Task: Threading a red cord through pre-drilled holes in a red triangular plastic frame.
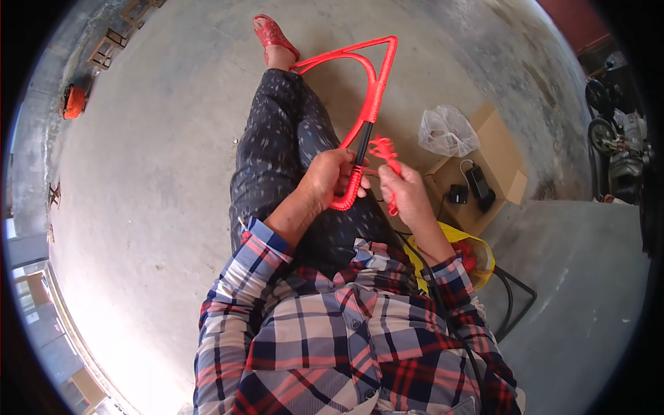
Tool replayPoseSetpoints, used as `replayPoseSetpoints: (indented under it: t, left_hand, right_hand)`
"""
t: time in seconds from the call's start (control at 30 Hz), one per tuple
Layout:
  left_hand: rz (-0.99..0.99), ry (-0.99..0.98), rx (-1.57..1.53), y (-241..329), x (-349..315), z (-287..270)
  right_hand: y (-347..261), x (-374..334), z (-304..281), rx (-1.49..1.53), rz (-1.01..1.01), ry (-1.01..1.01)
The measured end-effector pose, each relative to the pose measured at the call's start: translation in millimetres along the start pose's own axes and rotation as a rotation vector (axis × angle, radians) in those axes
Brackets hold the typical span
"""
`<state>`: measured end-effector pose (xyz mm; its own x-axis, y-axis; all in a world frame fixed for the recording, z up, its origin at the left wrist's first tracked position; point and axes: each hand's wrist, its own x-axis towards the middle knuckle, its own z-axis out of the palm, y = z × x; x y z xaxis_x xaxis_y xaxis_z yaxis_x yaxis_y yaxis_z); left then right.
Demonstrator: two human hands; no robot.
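Over lap (273,155), holding frame (374,97) in left hand (328,177), cord (384,150) in right hand (407,194); seemingly wrapping, needing another turn onto black tube (363,142).

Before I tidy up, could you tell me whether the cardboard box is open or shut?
Open: the cardboard box shows its inside, with black devices lying there.

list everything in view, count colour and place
wrapped frame: one, red, centre
cord bundle: one, red, beside frame
cardboard box: one, brown, right
plastic bag: one, clear, beside box
devices: several, black, in box
container: one, yellow, below box
bar: one, black, lower right
motorbike: at least one, dark, right
furniture: several, brown, top left
object: one, orange, left
floor: one, grey, throughout
shoe: one, red, top
trousers: one pair, dark, centre
plaid shirt: one, red-blue, bottom
left hand: one, on frame
right hand: one, on bundle
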<state>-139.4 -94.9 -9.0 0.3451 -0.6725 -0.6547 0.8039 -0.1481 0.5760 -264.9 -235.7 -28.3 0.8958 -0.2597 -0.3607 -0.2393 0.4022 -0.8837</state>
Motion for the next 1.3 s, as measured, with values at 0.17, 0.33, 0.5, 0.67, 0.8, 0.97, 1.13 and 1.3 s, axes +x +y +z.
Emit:
replayPoseSetpoints:
  t: [0.17, 0.33, 0.5, 0.67, 0.8, 0.97, 1.13, 1.3]
  left_hand:
    - [0.037, -0.029, -0.017, -5, 4, -4]
    - [0.035, -0.023, -0.017, -12, -13, 1]
    - [0.878, 0.393, 0.897, -27, -39, -5]
    - [1.145, 0.004, 1.032, -21, -62, 29]
    - [0.493, -0.350, -0.204, -13, -64, 36]
    - [0.708, -0.045, -0.035, 34, -56, -3]
    - [1.165, 0.228, 1.558, 18, -17, -27]
    - [1.111, 0.306, 1.424, -3, -4, -15]
  right_hand:
    - [-10, -20, 1, -0.132, 0.011, -0.016]
    - [10, -27, -18, 0.061, 0.037, 0.048]
    - [-8, -22, -36, -0.039, -0.054, 0.105]
    - [-18, -38, 3, 0.153, 0.224, -0.298]
    - [-28, -37, 32, 0.283, 0.054, -0.384]
    - [-32, 21, -20, 0.182, -0.029, -0.417]
    - [-11, 53, -14, -0.667, -0.328, -0.183]
    - [1, 45, 14, -0.634, -0.343, -0.089]
